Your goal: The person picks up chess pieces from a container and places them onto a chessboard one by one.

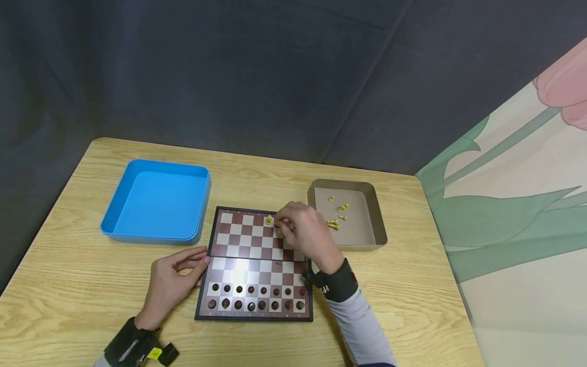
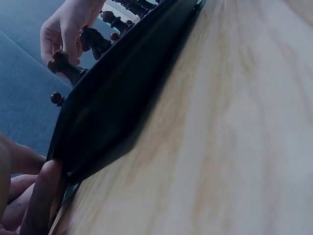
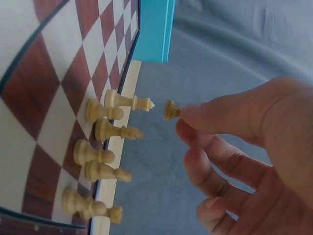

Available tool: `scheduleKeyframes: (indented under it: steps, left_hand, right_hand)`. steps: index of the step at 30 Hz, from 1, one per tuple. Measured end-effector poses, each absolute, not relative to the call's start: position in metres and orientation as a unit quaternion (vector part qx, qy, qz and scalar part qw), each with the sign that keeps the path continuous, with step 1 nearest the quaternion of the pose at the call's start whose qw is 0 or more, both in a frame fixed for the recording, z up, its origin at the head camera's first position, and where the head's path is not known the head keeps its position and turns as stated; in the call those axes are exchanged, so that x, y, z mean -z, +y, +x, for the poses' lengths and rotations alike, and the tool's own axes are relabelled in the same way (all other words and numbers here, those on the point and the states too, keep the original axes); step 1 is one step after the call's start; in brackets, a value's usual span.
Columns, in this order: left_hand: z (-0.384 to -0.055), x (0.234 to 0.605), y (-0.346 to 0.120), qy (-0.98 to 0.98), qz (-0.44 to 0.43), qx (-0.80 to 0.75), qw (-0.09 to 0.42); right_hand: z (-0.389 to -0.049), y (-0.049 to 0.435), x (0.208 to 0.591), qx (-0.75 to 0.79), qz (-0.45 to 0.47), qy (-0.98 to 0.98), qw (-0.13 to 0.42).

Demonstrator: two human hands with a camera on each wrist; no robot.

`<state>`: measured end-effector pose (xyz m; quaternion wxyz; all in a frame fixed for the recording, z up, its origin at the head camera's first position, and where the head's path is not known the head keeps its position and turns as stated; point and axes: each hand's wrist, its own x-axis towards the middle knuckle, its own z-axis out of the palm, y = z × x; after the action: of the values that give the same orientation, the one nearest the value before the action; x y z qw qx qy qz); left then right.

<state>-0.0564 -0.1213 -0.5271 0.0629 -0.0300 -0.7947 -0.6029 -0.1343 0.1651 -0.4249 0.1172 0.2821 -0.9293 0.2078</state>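
Note:
A magnetic-looking chessboard (image 1: 249, 252) lies on the table, with two rows of dark chess pieces (image 1: 251, 306) along its near side. My right hand (image 1: 304, 232) is over the far right part of the board and pinches a small pale chess piece (image 3: 171, 110) between thumb and index finger. Only its base shows, so its kind is hidden. Several pale chess pieces (image 3: 128, 102) stand along the far edge, partly behind the hand in the head view. My left hand (image 1: 171, 280) touches the board's left edge with its fingertips (image 2: 49, 171), the fingers fairly straight.
Right of the board, a grey-brown tray (image 1: 378, 219) contains several loose pale pieces (image 1: 333, 224). A blue tray (image 1: 156, 201) sits to the left. A dark curtain (image 1: 252, 86) hangs behind the wooden table (image 1: 408, 295).

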Motion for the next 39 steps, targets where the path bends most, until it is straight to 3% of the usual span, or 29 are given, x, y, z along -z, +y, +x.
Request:
scheduleKeyframes:
  steps: [10, 19, 39]
  left_hand:
    - [-0.056, 0.529, -0.121, -0.801, -0.032, 0.592, 0.077]
    - [-0.057, 0.527, -0.122, -0.793, -0.042, 0.606, 0.048]
    - [-0.057, 0.527, -0.123, -0.793, -0.043, 0.606, 0.039]
  right_hand:
    - [-0.134, 0.16, 0.43, -0.197, 0.301, -0.926, 0.11]
    - [-0.135, 0.156, 0.436, -0.197, 0.302, -0.928, 0.094]
    - [-0.135, 0.152, 0.447, -0.19, 0.309, -0.929, 0.077]
